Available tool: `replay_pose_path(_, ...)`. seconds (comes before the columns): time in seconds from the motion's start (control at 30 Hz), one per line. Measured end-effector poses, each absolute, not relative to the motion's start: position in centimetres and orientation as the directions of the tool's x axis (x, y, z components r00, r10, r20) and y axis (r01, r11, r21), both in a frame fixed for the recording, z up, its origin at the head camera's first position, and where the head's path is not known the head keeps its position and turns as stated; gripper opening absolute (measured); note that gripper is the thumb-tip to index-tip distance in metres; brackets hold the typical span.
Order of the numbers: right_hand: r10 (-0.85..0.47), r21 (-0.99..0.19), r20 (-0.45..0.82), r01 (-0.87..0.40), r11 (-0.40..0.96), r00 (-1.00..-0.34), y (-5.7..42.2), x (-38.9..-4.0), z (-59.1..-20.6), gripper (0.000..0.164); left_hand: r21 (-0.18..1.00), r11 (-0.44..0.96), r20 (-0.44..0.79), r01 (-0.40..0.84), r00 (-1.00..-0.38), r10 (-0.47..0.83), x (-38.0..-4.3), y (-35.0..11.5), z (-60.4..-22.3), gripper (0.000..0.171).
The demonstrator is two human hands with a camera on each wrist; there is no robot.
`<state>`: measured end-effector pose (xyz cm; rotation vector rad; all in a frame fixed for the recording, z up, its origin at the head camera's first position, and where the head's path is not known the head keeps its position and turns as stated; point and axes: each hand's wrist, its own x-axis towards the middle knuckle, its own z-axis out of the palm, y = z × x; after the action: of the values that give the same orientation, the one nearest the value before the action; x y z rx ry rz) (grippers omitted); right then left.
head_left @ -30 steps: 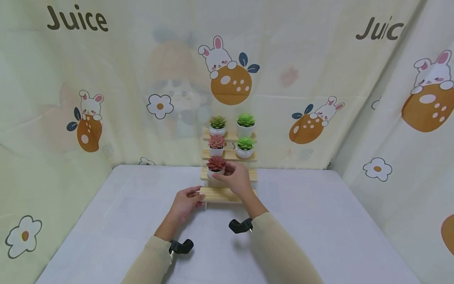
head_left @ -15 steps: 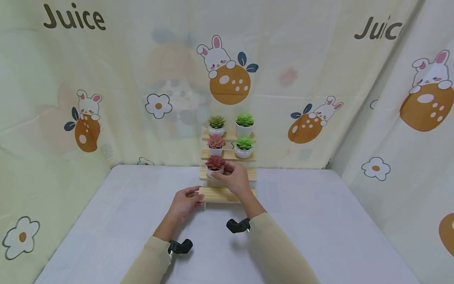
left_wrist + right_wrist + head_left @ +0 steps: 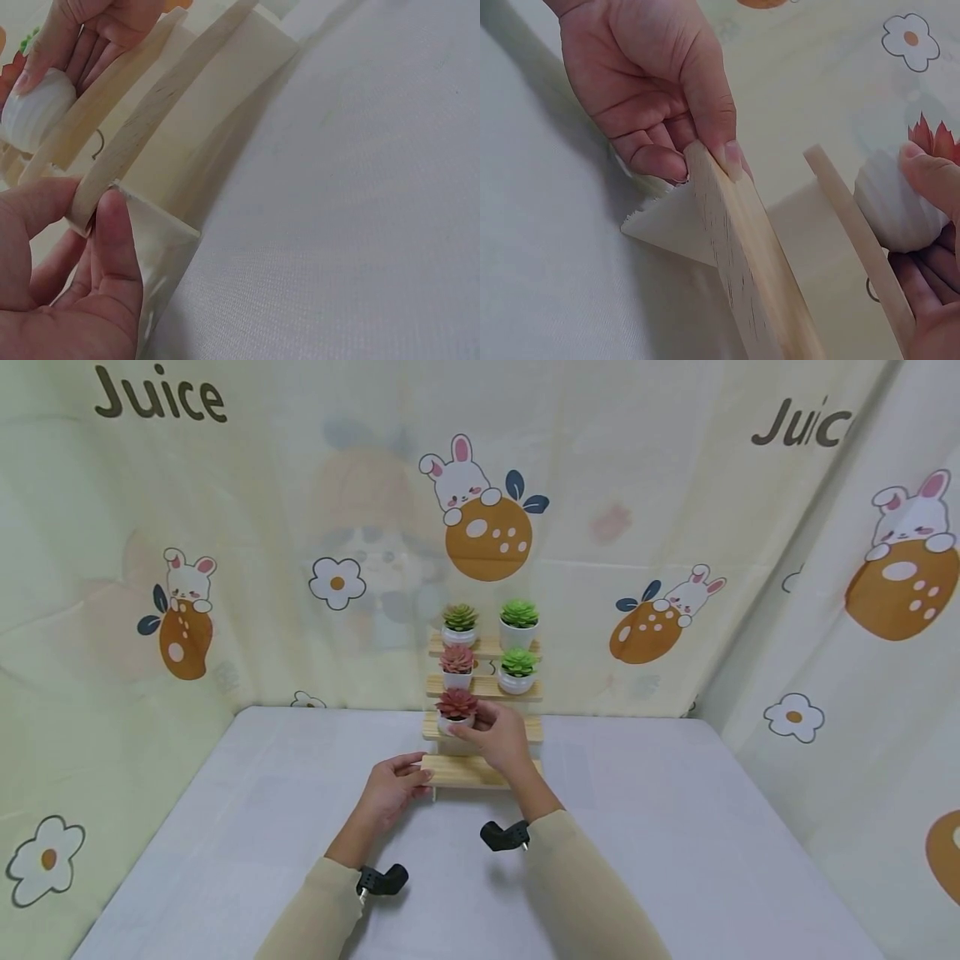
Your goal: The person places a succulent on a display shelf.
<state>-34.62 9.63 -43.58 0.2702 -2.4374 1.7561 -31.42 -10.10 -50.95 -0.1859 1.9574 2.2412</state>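
A tiered wooden shelf stand (image 3: 468, 770) with white side supports stands at the back of the table. My left hand (image 3: 393, 792) pinches the left end of its lowest board, thumb on one face and fingers on the other, as the left wrist view shows. On the second board from the bottom, at its left end, sits a dark red succulent (image 3: 457, 703) in a ribbed white pot (image 3: 41, 112). My right hand (image 3: 501, 735) holds that pot between thumb and fingers from its right side. Part of the lowest board is hidden behind the right wrist.
A pinker succulent (image 3: 457, 662) and a bright green one (image 3: 517, 666) stand on the board above. Two more potted succulents, an olive-green one (image 3: 460, 620) and a green one (image 3: 518, 617), occupy the top board. A printed curtain (image 3: 585, 635) hangs close behind the stand.
The view shifts very slightly. Both hands, the stand and the potted succulents keep their places.
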Motion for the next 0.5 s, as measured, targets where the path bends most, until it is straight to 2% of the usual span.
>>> replay_pose_path(0.3,-0.067,-0.923,0.199,-0.21,0.322,-0.978,9.77,-34.62,-43.49,0.049,0.974,-0.096,-0.203,-0.206,-0.979,0.037,-31.32,-9.91,-50.62,0.046)
replay_pose_path(0.5,-0.073,-0.921,0.245,-0.256,0.294,-0.967,10.32,-34.35,-43.71,0.053,0.985,0.067,-0.164,-0.161,-0.985,0.046,-31.26,-10.39,-50.37,0.043)
